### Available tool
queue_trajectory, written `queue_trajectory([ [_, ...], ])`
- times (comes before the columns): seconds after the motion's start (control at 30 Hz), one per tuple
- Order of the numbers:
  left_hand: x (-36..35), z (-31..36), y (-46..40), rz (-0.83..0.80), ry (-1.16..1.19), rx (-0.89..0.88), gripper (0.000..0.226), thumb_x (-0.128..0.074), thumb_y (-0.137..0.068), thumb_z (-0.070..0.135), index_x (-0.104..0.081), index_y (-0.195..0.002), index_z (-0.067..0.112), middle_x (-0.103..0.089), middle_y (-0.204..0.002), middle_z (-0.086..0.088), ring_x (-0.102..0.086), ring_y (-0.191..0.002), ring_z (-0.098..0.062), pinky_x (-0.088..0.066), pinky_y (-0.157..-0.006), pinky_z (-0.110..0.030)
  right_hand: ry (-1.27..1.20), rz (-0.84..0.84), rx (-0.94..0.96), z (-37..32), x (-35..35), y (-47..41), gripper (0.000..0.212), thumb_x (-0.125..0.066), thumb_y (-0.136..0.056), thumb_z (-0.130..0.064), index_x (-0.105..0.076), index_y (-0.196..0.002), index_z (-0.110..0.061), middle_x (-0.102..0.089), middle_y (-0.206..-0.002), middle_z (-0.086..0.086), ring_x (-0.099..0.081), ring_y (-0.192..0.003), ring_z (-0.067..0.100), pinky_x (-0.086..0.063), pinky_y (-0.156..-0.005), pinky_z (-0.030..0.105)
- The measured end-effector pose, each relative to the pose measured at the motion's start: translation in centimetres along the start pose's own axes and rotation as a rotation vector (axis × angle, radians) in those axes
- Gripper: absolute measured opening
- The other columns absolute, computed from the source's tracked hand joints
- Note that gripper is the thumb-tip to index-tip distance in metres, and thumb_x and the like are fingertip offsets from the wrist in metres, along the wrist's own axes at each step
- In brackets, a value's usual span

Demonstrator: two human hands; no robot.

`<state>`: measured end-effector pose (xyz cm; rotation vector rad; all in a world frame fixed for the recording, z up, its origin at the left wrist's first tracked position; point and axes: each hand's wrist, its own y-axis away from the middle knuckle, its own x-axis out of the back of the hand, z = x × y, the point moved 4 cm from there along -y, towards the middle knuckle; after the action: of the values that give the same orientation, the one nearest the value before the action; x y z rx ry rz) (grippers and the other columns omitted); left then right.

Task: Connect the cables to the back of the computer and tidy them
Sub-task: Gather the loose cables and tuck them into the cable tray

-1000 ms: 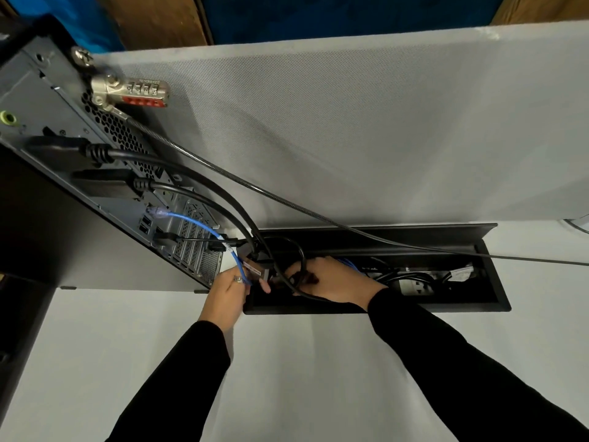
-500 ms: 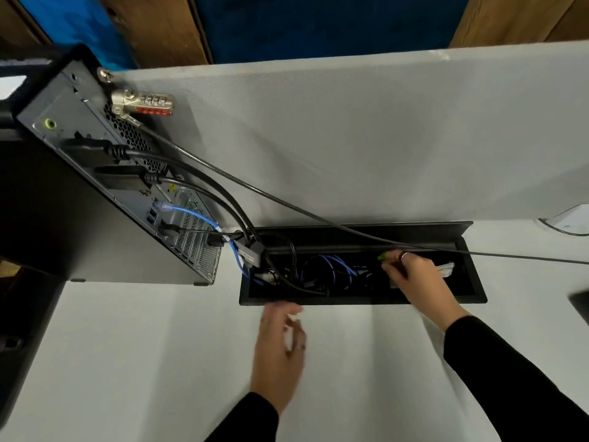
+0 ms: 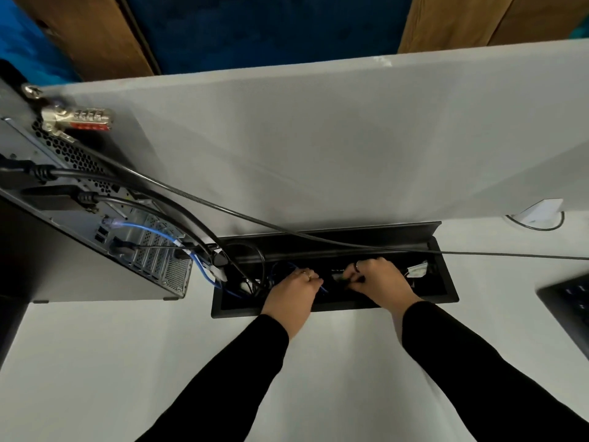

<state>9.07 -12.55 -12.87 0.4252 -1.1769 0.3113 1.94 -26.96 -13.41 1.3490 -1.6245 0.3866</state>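
- The right hand (image 3: 381, 280) is down in the cable tray (image 3: 334, 309), fingers curled and pinching something small and dark at its fingertips. It looks like a plug or a bit of black cable, though it is too small and shadowed to name.
- The left hand (image 3: 294, 293) is beside it, also in the tray, knuckles up and fingers tucked down among the wires. The blue cable (image 3: 165, 232) passes right at its fingertips, but I cannot tell whether the hand grips it or only presses on it.
- The two hands are near each other without touching, both over the middle of the tray.
- Around them the tray holds loops of blue and black wire, and its lid (image 3: 350, 229) stands open at the back against the grey partition (image 3: 318, 138).
- To the left, the computer (image 3: 95, 237) shows its back panel with two thick black cables (image 3: 153, 183) and the blue one already plugged in, all drooping into the tray's left end.
- A thin lock cable (image 3: 255, 220) runs from the combination lock (image 3: 76, 119) across the top of the tray and off to the right.
- My judgement: connecting seems mostly done, and this is the tidying step, stowing slack in the tray.
- Next would call for coiling the loose lengths flat and low so the lid can close, without tugging on the plugs at the panel.
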Motion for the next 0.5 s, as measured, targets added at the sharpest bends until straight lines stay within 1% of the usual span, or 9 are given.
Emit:
queue_trajectory([
  [0.07,-0.2,-0.3,0.0,-0.116,-0.024,0.059,0.037,-0.039,-0.094,0.007,-0.054,-0.127,0.013,-0.053,-0.129,-0.006,-0.046,-0.123,-0.022,-0.044,-0.096,-0.032,-0.001,-0.059,0.005,-0.1,-0.1,-0.4,0.021,-0.070,-0.079,-0.016,-0.069,-0.100,-0.022,-0.072,-0.090,-0.002,-0.059,-0.075,0.005,-0.046,-0.076,0.019],
  [0.1,0.0,-0.3,-0.2,-0.137,-0.054,0.080,0.035,-0.039,-0.095,0.009,-0.057,-0.123,0.013,-0.055,-0.125,-0.008,-0.050,-0.119,-0.025,-0.046,-0.093,-0.034,0.003,-0.089,0.003,-0.1,-0.1,-0.6,0.021,-0.071,-0.079,-0.016,-0.069,-0.100,-0.021,-0.072,-0.089,-0.002,-0.058,-0.074,0.005,-0.047,-0.077,0.020],
  [0.2,0.3,-0.3,-1.0,-0.199,-0.086,0.125,0.033,-0.041,-0.092,0.007,-0.064,-0.115,0.014,-0.061,-0.116,-0.012,-0.058,-0.106,-0.032,-0.050,-0.088,-0.038,0.025,-0.172,0.011,-0.3,-0.4,-1.4,0.019,-0.069,-0.079,-0.014,-0.070,-0.096,-0.020,-0.073,-0.092,0.002,-0.066,-0.084,0.014,-0.052,-0.082,0.026],
  [0.33,0.1,-0.2,-2.0,-0.247,-0.126,0.168,0.030,-0.045,-0.091,0.007,-0.065,-0.113,0.012,-0.065,-0.111,-0.016,-0.060,-0.103,-0.035,-0.050,-0.089,-0.039,0.053,-0.280,0.013,-0.3,-1.2,-2.2,0.019,-0.060,-0.083,-0.010,-0.071,-0.096,-0.016,-0.070,-0.102,0.003,-0.064,-0.092,0.018,-0.042,-0.074,0.021],
  [0.4,-0.1,-0.2,-2.4,-0.254,-0.132,0.196,0.027,-0.048,-0.090,0.008,-0.066,-0.110,0.011,-0.066,-0.110,-0.015,-0.060,-0.102,-0.034,-0.050,-0.088,-0.038,0.083,-0.303,-0.022,-0.2,-1.7,-2.6,0.018,-0.058,-0.084,-0.009,-0.069,-0.097,-0.015,-0.067,-0.105,0.006,-0.062,-0.095,0.022,-0.044,-0.075,0.025],
  [0.5,-0.2,-0.3,-3.0,-0.240,-0.122,0.240,0.025,-0.050,-0.088,0.006,-0.067,-0.105,0.010,-0.066,-0.107,-0.014,-0.061,-0.100,-0.033,-0.051,-0.086,-0.037,0.123,-0.300,-0.071,-0.2,-2.3,-3.1,0.014,-0.058,-0.082,-0.009,-0.066,-0.093,-0.014,-0.065,-0.106,0.010,-0.061,-0.097,0.027,-0.049,-0.081,0.033],
])
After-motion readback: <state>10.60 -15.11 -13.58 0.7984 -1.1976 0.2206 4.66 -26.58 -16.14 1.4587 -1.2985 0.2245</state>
